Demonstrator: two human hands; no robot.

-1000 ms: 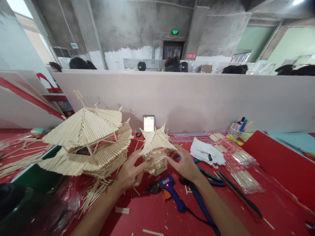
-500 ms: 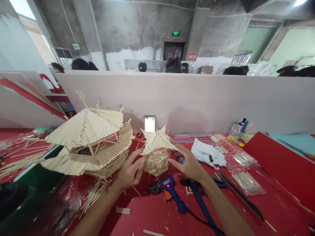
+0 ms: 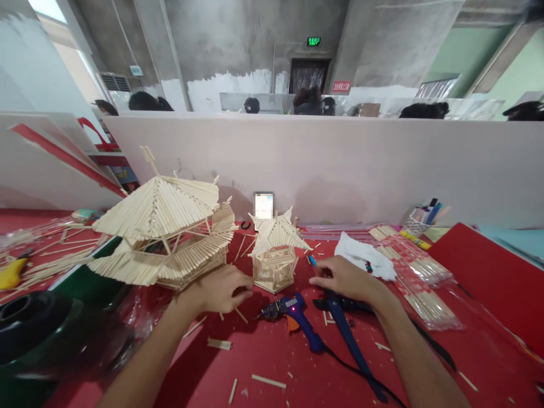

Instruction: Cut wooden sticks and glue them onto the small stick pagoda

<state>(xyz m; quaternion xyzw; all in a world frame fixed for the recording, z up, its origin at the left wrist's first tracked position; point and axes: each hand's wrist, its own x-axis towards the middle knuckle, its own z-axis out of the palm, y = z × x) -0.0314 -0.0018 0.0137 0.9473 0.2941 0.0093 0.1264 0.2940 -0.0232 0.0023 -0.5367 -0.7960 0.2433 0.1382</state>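
A small pavilion model of wooden sticks (image 3: 275, 263), with an upturned pointed roof, stands upright on the red table. My left hand (image 3: 223, 288) is just left of its base, fingers loosely bent and apart, holding nothing. To the model's right, my right hand (image 3: 342, 277) hovers with thumb and fingers apart and nothing visible between them. A small blue item (image 3: 312, 260) lies by its fingertips; whether they touch it I cannot tell. In front of the model lies a blue glue gun (image 3: 300, 323) with a red light on. Blue-handled cutters (image 3: 351, 345) are under my right hand.
A larger two-tiered stick pavilion (image 3: 161, 226) stands at left, beside a dark bottle-like object (image 3: 34, 323). Bagged sticks (image 3: 419, 277), white crumpled material (image 3: 361, 255) and a pen basket (image 3: 419, 221) are at right. A pale partition (image 3: 340, 170) closes the back.
Both hands have come away from the small pavilion's sides, the left slightly down and the right outward. The pavilion remains standing. The view has shifted a little.
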